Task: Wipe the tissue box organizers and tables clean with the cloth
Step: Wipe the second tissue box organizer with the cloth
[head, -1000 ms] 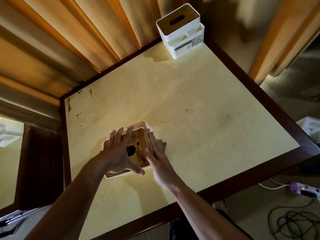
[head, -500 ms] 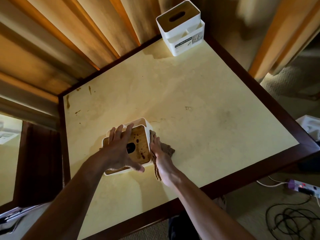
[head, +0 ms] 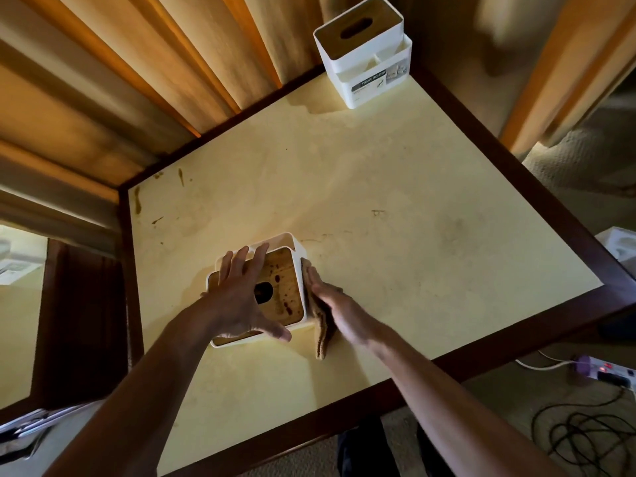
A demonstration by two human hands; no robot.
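**Cloth against the side of the near organizer**

Cream-topped table [head: 395, 187] with a dark wood rim. Brown smears near its 10 o'clock corner, a small mark toward 2 o'clock of centre.

Near tissue box organizer [head: 290, 270]: white body, wooden lid with a dark oval slot, brown spots on the lid. Sits at about 7 o'clock on the table top.

Left hand [head: 241, 294] lies flat on the lid, fingers spread and pointing to 12 o'clock, thumb reaching over the near white edge. It presses down, not curled round anything.

Right hand [head: 330, 301] has straight fingers held together, pressing a brown cloth [head: 321, 333] against the organizer's 3 o'clock wall. The cloth hangs folded below the palm and reaches down to the table surface.

Second tissue box organizer [head: 364, 53] stands upright at the table's 12 o'clock corner, white, label on its front compartment, well apart from both hands.

Tan curtains [head: 137, 80] behind the table. On the carpet at 4 o'clock, a power strip [head: 605, 370] and a coiled black cable [head: 585, 438].
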